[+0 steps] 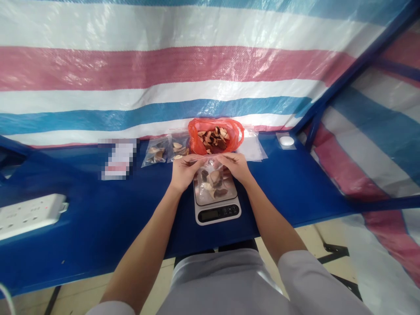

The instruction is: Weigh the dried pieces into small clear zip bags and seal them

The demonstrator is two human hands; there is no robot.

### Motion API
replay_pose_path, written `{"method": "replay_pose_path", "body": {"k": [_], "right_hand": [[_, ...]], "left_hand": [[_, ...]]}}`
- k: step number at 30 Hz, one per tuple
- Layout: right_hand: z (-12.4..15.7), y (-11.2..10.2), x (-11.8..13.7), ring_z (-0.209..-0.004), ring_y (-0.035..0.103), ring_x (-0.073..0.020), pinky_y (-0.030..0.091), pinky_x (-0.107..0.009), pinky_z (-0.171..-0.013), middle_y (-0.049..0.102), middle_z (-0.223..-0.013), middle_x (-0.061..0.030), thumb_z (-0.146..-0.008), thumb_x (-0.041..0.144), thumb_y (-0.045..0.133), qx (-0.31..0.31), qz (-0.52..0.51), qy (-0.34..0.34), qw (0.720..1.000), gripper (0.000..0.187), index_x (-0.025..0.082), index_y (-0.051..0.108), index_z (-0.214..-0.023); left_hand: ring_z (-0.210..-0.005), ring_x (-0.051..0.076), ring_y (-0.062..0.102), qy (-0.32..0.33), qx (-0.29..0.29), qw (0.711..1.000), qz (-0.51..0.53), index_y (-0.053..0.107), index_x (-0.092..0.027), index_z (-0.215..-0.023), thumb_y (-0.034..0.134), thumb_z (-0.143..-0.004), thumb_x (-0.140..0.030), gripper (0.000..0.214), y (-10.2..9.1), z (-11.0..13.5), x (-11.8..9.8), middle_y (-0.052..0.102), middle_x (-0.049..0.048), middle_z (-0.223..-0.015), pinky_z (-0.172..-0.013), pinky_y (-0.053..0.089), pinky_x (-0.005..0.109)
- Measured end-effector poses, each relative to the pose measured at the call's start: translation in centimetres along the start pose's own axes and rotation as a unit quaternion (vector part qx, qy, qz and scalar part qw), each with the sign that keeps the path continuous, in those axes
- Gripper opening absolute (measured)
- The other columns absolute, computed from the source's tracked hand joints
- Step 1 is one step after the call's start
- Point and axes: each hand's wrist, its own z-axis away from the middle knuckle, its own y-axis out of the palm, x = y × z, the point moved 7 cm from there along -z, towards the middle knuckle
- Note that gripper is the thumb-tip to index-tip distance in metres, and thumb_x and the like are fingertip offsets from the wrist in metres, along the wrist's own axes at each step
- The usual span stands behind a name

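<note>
A clear zip bag [215,175] with several brown and cream dried pieces in it lies over the pan of a white kitchen scale [218,214]. My left hand [186,171] pinches the bag's top edge at its left end. At the other end of that edge, my right hand [235,166] grips it between thumb and fingers. Just beyond my hands stands an open red plastic bag [193,135] holding many similar dried pieces [215,139]. I cannot read the scale's display.
Two filled clear bags, one of them a zip bag [155,151], lie left of the red bag. Flat clear bags [254,146] lie right of it. A white round object [286,141] sits farther right. At left are a blurred-out paper [120,159] and a power strip [33,214].
</note>
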Motion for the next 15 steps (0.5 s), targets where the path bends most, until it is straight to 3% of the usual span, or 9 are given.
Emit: {"method": "replay_pose_path", "body": {"k": [4,8,15], "right_hand": [[0.0,0.1,0.1,-0.056,0.066,-0.0148,0.054,-0.024,-0.051,0.076,-0.073,-0.0030,-0.083,0.059,0.066,0.008,0.009,-0.003,1.000,0.043,0.019,0.076,-0.076],[0.1,0.2,0.8,-0.062,0.067,-0.0154,0.055,-0.025,-0.059,0.074,-0.070,-0.0020,-0.087,0.058,0.062,0.006,0.047,-0.050,0.998,0.044,0.019,0.076,-0.070],[0.1,0.2,1.3,-0.060,0.065,-0.0147,0.052,-0.025,-0.058,0.074,-0.069,-0.0007,-0.089,0.052,0.060,0.001,0.088,-0.094,0.992,0.040,0.019,0.077,-0.073]], "left_hand": [[-0.068,0.019,0.070,0.002,-0.017,1.000,0.005,0.081,-0.019,-0.076,0.084,-0.071,-0.043,0.025,-0.2,0.1,-0.1,0.078,0.0056,-0.076,-0.067,0.057,0.029],[-0.070,0.019,0.071,-0.005,-0.041,0.999,0.000,0.081,-0.018,-0.078,0.085,-0.068,-0.047,0.031,-0.1,0.3,-0.5,0.079,0.0065,-0.078,-0.071,0.058,0.030],[-0.075,0.021,0.073,-0.014,-0.013,1.000,0.014,0.082,-0.018,-0.080,0.086,-0.068,-0.049,0.034,0.6,0.4,-0.5,0.080,0.0080,-0.083,-0.077,0.059,0.031]]}}
